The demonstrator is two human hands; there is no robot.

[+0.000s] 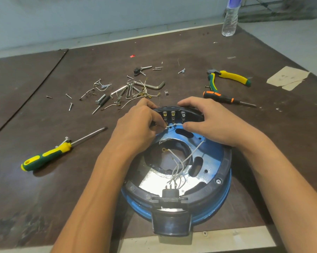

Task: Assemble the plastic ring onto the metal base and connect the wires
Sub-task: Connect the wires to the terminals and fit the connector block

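A blue metal base lies on the brown table in front of me, with a black plastic ring seated around its rim. Several white wires rise from a black connector at the near side. One white wire runs across to the terminal block at the far side. My left hand pinches one end of this wire near the terminals. My right hand grips the far rim of the ring, thumb pressing the wire's other end.
A yellow-green screwdriver lies at left. Loose screws, hex keys and wire bits are scattered beyond the hands. Pliers and an orange-black screwdriver lie at right. A plastic bottle stands at the far edge. Paper scraps lie far right.
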